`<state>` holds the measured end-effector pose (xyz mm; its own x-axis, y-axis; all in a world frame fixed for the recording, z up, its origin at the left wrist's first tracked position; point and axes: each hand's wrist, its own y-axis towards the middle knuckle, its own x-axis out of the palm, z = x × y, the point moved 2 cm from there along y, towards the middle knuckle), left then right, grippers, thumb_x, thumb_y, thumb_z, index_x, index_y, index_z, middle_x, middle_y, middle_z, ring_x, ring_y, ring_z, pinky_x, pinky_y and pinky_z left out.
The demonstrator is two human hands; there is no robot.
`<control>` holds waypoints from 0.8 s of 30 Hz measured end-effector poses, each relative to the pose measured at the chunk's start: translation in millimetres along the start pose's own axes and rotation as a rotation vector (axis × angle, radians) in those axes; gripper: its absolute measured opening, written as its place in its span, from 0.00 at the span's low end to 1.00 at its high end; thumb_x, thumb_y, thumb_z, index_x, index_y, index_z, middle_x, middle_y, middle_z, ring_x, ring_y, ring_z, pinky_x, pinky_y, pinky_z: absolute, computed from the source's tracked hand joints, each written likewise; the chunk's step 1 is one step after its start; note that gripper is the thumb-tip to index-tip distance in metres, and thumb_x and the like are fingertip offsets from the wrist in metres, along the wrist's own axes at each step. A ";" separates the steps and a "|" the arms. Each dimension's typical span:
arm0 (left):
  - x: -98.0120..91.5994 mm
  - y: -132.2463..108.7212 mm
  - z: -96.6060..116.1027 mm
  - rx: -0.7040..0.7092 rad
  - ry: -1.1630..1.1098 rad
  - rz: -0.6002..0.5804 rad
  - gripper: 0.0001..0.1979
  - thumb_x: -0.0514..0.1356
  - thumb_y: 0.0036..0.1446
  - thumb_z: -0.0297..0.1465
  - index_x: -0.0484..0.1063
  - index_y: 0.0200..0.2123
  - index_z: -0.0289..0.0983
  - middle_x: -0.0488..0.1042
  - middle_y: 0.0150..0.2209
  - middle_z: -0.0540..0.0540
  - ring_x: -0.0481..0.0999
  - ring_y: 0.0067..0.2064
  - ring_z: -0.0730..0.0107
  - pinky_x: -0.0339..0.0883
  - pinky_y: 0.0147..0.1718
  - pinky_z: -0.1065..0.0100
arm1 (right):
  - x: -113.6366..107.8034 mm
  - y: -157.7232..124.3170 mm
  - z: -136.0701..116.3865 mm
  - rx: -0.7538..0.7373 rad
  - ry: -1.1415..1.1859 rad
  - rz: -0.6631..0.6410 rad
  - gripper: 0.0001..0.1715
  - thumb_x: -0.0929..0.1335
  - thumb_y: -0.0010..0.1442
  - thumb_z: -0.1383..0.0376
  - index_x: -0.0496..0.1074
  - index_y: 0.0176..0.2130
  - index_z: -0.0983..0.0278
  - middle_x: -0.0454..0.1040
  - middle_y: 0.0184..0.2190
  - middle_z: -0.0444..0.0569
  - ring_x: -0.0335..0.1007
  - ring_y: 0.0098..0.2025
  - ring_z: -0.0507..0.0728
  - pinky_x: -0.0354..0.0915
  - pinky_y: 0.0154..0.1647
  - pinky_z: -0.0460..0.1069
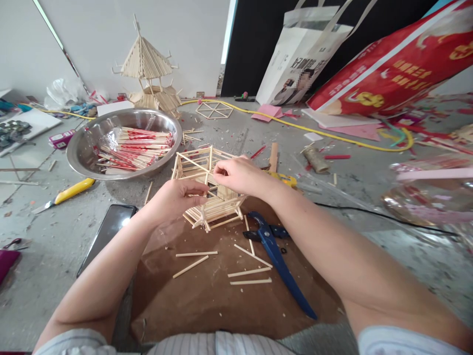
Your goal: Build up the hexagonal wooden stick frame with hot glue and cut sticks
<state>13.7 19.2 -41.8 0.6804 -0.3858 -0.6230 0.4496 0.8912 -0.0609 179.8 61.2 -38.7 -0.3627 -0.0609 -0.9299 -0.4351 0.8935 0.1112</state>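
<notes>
A small six-sided frame of pale wooden sticks point(212, 213) stands on a brown board point(185, 310) in front of me. My left hand point(181, 195) reaches in over its left front side, fingers curled and thumb close to them at the inner sticks. My right hand point(238, 175) comes over the right side, its fingers pinched together near an upright stick at the middle. The hands hide part of the frame, and what sits between the right fingertips is too small to make out. Several loose cut sticks point(249, 272) and blue-handled cutters point(273, 251) lie nearer to me.
A steel bowl point(76, 153) holds bundled sticks with red wrapping. Left of the board lie a yellow utility knife point(74, 191) and a phone point(107, 236). Behind stand a stick-built pavilion model point(148, 64), a flat stick hexagon point(214, 110), a yellow cable point(318, 130) and bags point(391, 64).
</notes>
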 end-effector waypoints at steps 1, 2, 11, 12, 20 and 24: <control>0.1 0.0 -0.1 0.001 0.002 0.004 0.17 0.58 0.49 0.35 0.72 0.44 0.37 0.77 0.39 0.48 0.74 0.35 0.72 0.69 0.39 0.70 | 0.2 0.2 0.3 -0.001 -0.001 -0.003 0.10 0.61 0.53 0.64 0.68 0.24 0.63 0.71 0.22 0.42 0.62 0.27 0.51 0.54 0.44 0.53; 0.3 0.1 -0.3 0.002 0.005 0.006 0.18 0.58 0.49 0.35 0.72 0.44 0.37 0.77 0.39 0.48 0.74 0.35 0.72 0.68 0.40 0.70 | 0.3 0.3 0.5 0.000 -0.003 -0.005 0.10 0.61 0.53 0.64 0.68 0.24 0.63 0.70 0.22 0.42 0.62 0.27 0.51 0.53 0.44 0.53; 1.4 0.6 -2.6 0.014 0.014 0.014 0.17 0.58 0.49 0.35 0.73 0.44 0.37 0.77 0.39 0.48 0.74 0.36 0.72 0.67 0.42 0.69 | -0.6 0.2 -0.2 0.002 -0.003 -0.003 0.10 0.61 0.53 0.65 0.66 0.24 0.63 0.70 0.22 0.42 0.61 0.27 0.51 0.53 0.43 0.53; 1.4 0.6 -2.5 0.016 0.014 0.015 0.17 0.58 0.49 0.35 0.73 0.44 0.37 0.77 0.39 0.48 0.74 0.36 0.72 0.68 0.42 0.69 | -0.8 0.1 -0.3 0.004 0.000 -0.003 0.09 0.61 0.53 0.65 0.66 0.24 0.63 0.70 0.22 0.42 0.61 0.27 0.51 0.53 0.43 0.53; 1.6 1.0 -1.8 0.023 0.010 0.017 0.17 0.59 0.49 0.35 0.73 0.44 0.37 0.77 0.39 0.48 0.74 0.36 0.72 0.68 0.42 0.70 | 0.6 -0.2 2.0 0.011 0.014 0.005 0.09 0.61 0.53 0.65 0.68 0.25 0.63 0.71 0.23 0.43 0.62 0.28 0.51 0.53 0.44 0.54; 1.9 1.4 -2.1 0.022 0.003 0.010 0.17 0.58 0.50 0.35 0.72 0.44 0.37 0.76 0.40 0.48 0.74 0.35 0.73 0.68 0.41 0.70 | -2.6 -1.6 0.6 0.010 0.021 -0.003 0.11 0.61 0.54 0.64 0.69 0.26 0.63 0.71 0.22 0.43 0.63 0.27 0.51 0.54 0.42 0.52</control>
<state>14.4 20.2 -44.7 0.6833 -0.3765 -0.6256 0.4554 0.8895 -0.0379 182.0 60.3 -36.7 -0.3785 -0.0726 -0.9228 -0.4278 0.8977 0.1049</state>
